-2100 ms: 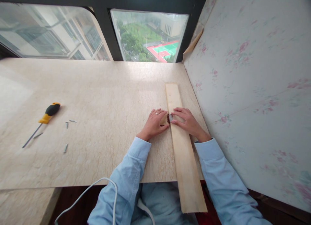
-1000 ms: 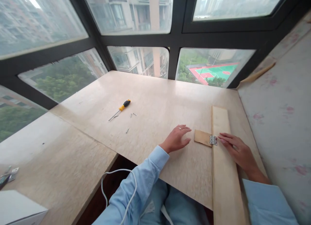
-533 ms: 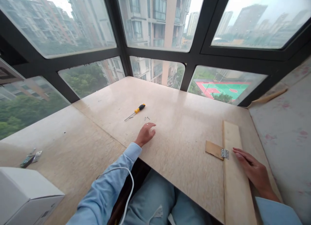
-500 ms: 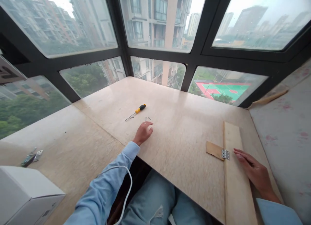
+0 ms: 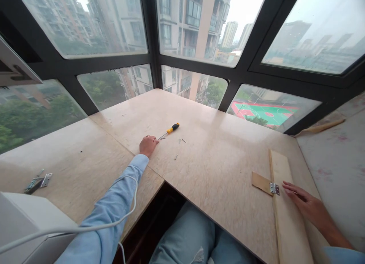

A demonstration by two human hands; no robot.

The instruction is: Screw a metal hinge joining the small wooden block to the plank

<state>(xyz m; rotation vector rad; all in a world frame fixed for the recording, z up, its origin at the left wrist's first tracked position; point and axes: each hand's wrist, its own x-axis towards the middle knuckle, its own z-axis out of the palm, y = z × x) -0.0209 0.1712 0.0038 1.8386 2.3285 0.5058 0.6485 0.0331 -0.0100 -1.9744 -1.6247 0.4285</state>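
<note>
My left hand (image 5: 148,144) is stretched far out to the left, its fingers curled at the tip of the shaft of a yellow and black screwdriver (image 5: 170,129); what they pinch is hidden. Two or three loose screws (image 5: 180,141) lie just right of it. My right hand (image 5: 304,204) lies flat, fingers stretched, on a long pale wooden plank (image 5: 285,222) at the right. A small metal hinge (image 5: 274,188) joins the plank to a small brown wooden piece (image 5: 260,182), just left of my right fingertips.
Spare hinges (image 5: 37,181) lie on the left tabletop (image 5: 71,169). A white box (image 5: 25,222) and a white cable (image 5: 85,229) are at the bottom left. Windows ring the far edge; a flowered wall (image 5: 339,157) borders the right.
My left hand left the hinge and small wooden piece and travelled left across the table to the screwdriver's tip. My right hand stayed on the plank. My head turned up and left.
</note>
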